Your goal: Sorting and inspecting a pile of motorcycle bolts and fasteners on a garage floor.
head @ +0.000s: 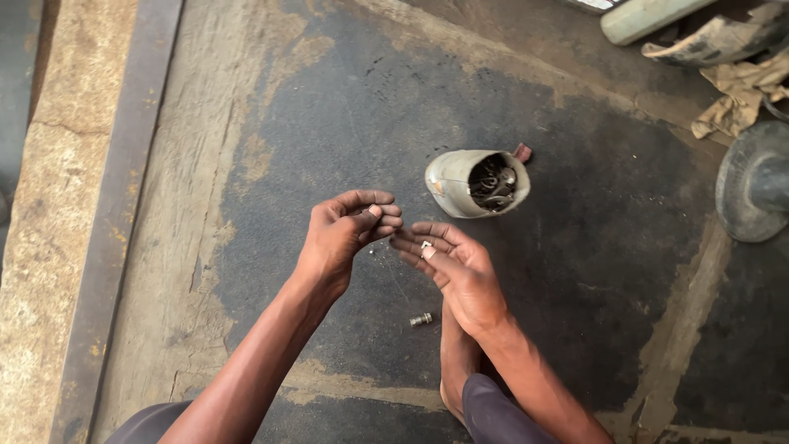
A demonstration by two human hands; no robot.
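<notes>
My left hand (349, 228) is raised over the dark oily floor with its fingers curled in; whether it pinches anything I cannot tell. My right hand (450, 265) lies palm up just to its right, fingers together, with a small metal nut (425, 245) resting on them. A short metal bolt (421, 319) lies on the floor below the hands, next to my bare foot (457, 362). Just beyond the hands stands a dented pale metal tin (460, 182), tipped toward me and full of dark greasy metal parts.
A long rusty steel bar (115, 205) runs along the left beside a stone kerb. At the far right stands a round grey disc on a shaft (752, 185). Crumpled brown paper (740, 94), a pale tube (649, 16) and scrap lie at the top right.
</notes>
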